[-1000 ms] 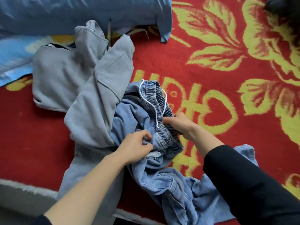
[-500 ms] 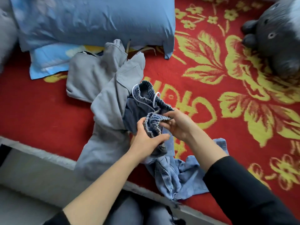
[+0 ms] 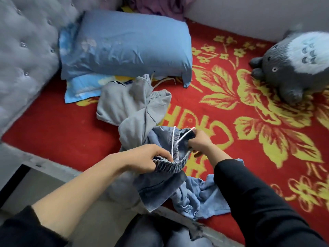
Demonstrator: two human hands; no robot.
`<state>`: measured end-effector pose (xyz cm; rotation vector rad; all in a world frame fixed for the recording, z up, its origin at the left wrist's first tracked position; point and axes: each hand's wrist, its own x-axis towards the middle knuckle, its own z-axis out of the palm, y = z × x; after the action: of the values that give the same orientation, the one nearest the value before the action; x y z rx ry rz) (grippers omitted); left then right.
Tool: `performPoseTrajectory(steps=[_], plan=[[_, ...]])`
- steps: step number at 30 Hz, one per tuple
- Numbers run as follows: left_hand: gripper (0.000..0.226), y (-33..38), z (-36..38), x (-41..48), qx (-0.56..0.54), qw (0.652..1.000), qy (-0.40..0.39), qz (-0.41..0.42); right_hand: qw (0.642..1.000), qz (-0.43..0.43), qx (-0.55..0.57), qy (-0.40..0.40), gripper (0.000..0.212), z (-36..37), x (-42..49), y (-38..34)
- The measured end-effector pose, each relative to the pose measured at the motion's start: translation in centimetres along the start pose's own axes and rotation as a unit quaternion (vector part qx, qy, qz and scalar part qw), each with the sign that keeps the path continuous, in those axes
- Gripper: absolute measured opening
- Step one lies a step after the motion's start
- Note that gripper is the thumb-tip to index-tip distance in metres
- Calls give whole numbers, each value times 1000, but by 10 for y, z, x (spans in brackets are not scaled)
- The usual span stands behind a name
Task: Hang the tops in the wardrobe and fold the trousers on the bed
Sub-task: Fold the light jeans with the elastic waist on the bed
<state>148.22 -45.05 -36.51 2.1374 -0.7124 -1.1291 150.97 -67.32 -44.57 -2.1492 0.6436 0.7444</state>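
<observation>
Denim trousers (image 3: 160, 188), one pair, lie at the bed's (image 3: 53, 132) near edge against one grey garment (image 3: 131, 107). Two hands grip the waistband (image 3: 170, 165), left hand (image 3: 147, 160) near, right hand (image 3: 199, 141) far, now spread apart where before they bunched it together. Two pillows (image 3: 128, 45), one plush toy (image 3: 292, 68).

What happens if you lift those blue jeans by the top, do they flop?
Probably floppy: the denim trousers lie crumpled on the red bedspread. The gathered waistband, gripped by the left hand and right hand, likely stretches. The white drawstring may dangle loose.
</observation>
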Motion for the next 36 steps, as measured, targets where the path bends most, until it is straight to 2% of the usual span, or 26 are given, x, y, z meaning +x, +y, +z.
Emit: performPoseTrajectory(steps=[2, 3, 5, 6, 7, 10, 12, 16, 18, 20, 23, 26, 28, 30, 32, 34, 36], plan=[[63, 1, -6, -15, -12, 1000, -16, 3, 999, -38, 9, -8, 58, 7, 4, -2], [63, 0, -9, -20, -18, 1000, -23, 6, 999, -46, 4, -22, 54, 10, 5, -4], [61, -1, -12, -30, -26, 999, -35, -3, 998, -40, -1, -44, 28, 15, 7, -6], [60, -1, -15, -33, -27, 999, -37, -17, 999, -35, 11, -38, 18, 15, 7, -7], [59, -1, -18, -35, -27, 998, -39, -36, 999, -30, 34, -20, 18, 11, 3, -11], [58, 9, -34, -36, -28, 996, -40, -76, 984, -16, 152, 89, 20, -27, 0, -25], [56, 21, -49, -34, -54, 994, -8, -94, 953, -10, 249, 172, 20, -74, -4, -32], [62, 73, -78, -19, -76, 994, 74, -27, 882, -56, 356, 303, 12, -182, -33, -36], [54, 108, -90, -9, -36, 993, 113, -13, 852, -92, 378, 350, 15, -230, -57, -33], [36, 146, -98, 2, 59, 984, 170, -13, 838, -113, 380, 374, 12, -265, -97, -27], [12, 195, -93, 15, 231, 930, 282, -53, 830, -123, 410, 358, 11, -290, -146, -10], [6, 236, -74, 22, 330, 853, 391, -103, 851, -80, 378, 355, 33, -307, -181, 14], [23, 261, -63, 21, 368, 805, 442, -144, 871, -81, 363, 323, 50, -323, -209, 28], [28, 285, -55, 14, 380, 773, 480, -167, 883, -96, 358, 287, 57, -339, -244, 41], [29, 309, -52, 4, 356, 768, 507, -162, 893, -110, 361, 246, 65, -354, -281, 52], [32, 332, -50, -9, 281, 790, 528, -138, 892, -135, 367, 226, 71, -368, -314, 60], [40, 353, -48, -22, 165, 815, 552, -68, 870, -174, 390, 248, 64, -381, -337, 63]])
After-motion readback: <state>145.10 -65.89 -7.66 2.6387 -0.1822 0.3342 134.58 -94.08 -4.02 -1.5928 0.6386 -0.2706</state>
